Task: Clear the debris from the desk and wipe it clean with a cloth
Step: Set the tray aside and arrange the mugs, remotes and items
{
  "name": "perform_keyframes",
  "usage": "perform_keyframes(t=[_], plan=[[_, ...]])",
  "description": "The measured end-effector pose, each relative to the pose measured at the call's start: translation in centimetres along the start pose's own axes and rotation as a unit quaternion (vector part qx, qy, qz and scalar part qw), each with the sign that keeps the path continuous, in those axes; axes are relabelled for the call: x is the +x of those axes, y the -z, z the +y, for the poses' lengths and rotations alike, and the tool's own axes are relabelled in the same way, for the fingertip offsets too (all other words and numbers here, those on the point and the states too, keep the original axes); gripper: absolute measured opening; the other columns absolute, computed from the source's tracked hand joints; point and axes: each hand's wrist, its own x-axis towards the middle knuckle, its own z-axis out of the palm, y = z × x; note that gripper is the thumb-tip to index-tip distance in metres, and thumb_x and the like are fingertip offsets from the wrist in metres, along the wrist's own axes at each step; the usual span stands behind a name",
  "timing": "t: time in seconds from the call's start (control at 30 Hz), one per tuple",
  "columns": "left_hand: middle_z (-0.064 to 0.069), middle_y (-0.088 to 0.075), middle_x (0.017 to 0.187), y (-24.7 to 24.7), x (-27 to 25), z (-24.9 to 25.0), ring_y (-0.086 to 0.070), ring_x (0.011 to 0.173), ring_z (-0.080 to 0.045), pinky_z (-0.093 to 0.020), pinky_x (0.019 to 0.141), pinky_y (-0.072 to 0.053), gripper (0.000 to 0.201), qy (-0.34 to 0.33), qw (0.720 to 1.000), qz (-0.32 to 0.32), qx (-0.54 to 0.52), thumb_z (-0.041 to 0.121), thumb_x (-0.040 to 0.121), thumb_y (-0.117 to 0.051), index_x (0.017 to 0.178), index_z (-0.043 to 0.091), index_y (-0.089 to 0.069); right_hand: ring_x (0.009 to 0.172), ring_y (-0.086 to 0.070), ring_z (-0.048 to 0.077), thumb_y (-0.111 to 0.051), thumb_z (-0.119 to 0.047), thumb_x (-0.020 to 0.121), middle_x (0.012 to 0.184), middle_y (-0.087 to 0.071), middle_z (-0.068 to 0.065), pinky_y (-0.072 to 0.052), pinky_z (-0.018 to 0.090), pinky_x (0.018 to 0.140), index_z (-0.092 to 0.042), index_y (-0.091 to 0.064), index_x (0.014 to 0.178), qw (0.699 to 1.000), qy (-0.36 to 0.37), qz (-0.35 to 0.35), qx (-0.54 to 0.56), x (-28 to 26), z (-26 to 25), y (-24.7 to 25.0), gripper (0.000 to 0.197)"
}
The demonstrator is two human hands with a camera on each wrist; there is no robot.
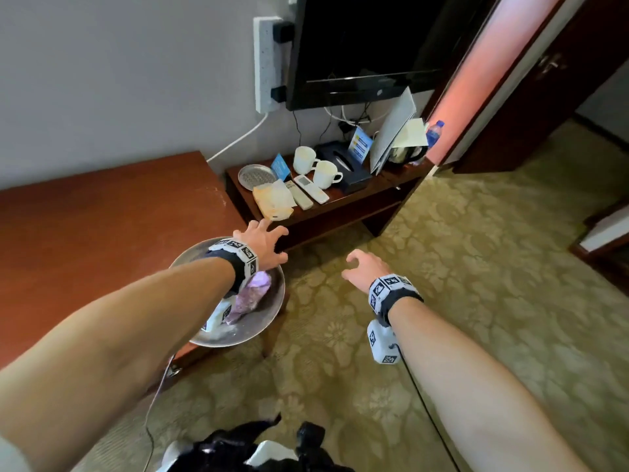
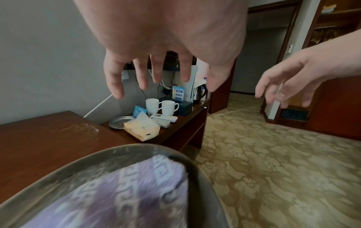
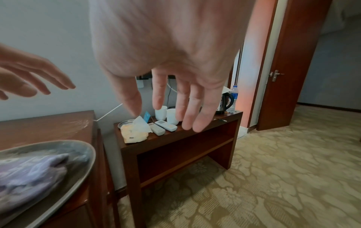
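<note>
The red-brown desk point(image 1: 102, 226) fills the left. White dusty debris point(image 1: 218, 195) is smeared near its far right corner. A round metal tray point(image 1: 272, 318) sits on the desk's near right corner, overhanging the edge, with a folded purple patterned cloth point(image 1: 253, 294) in it. My left hand point(image 1: 272, 243) hovers over the tray's far rim, fingers spread, holding nothing. My right hand point(image 1: 357, 265) hangs over the carpet to the right, fingers loosely bent, empty. In the left wrist view the cloth point(image 2: 126, 192) lies in the tray point(image 2: 97, 155) under my spread left hand point(image 2: 156, 72). The right wrist view shows my right hand point(image 3: 160, 100) empty.
A lower side table point(image 1: 340, 206) stands right of the desk. It bears a tissue pack point(image 1: 274, 201), two remotes point(image 1: 309, 190), two white cups point(image 1: 323, 173), a small metal plate point(image 1: 255, 175), a dark tissue box point(image 1: 343, 161) and a kettle point(image 1: 405, 153). A TV point(image 1: 367, 46) hangs above. Patterned carpet point(image 1: 476, 267) lies to the right.
</note>
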Motion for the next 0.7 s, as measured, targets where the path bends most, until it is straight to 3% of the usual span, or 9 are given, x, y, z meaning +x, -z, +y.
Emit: perform_keyframes(t=[0.2,0.33,0.6,0.7], plan=[[-0.004,-0.019,0.157,1.0,3.7,7.8,-0.021,0.143,-0.031,-0.057,0.106,-0.032,0.059,0.013,0.999,0.015,-0.039,0.055,0.090,-0.052,0.144,0.040,-0.031,0.107,-0.056,0.024,-0.058,-0.039,0.082,0.127,-0.054,-0.002,-0.049,0.042,0.092,-0.035,-0.051,0.124,1.000,0.019,0.005,0.019,2.4,5.7,4.0,0.043],[-0.003,-0.023,0.155,2.2,6.5,11.8,-0.026,0.140,-0.030,-0.054,0.102,-0.039,0.059,0.008,1.000,0.015,-0.015,0.057,0.090,-0.050,0.143,0.041,-0.031,0.110,-0.054,0.024,-0.058,-0.036,0.085,0.132,-0.052,-0.001,-0.049,0.037,0.088,-0.035,-0.048,0.132,0.999,0.029,0.018,0.039,4.5,8.6,6.2,0.048],[-0.005,-0.025,0.155,3.9,13.7,17.3,-0.028,0.139,-0.030,-0.053,0.102,-0.040,0.060,0.001,1.000,0.025,-0.013,0.055,0.090,-0.051,0.144,0.038,-0.031,0.100,-0.060,0.026,-0.058,-0.032,0.082,0.124,-0.056,0.001,-0.053,0.039,0.083,-0.035,-0.044,0.136,0.996,0.025,0.030,0.086,10.4,13.1,10.5,0.056],[-0.005,-0.025,0.155,4.3,17.3,18.8,-0.029,0.139,-0.030,-0.052,0.102,-0.041,0.060,0.002,1.000,0.027,-0.013,0.055,0.091,-0.051,0.144,0.037,-0.032,0.097,-0.060,0.026,-0.057,-0.034,0.084,0.122,-0.059,0.003,-0.049,0.034,0.075,-0.035,-0.043,0.137,0.997,0.030,0.029,0.071,13.7,14.3,12.0,0.055]])
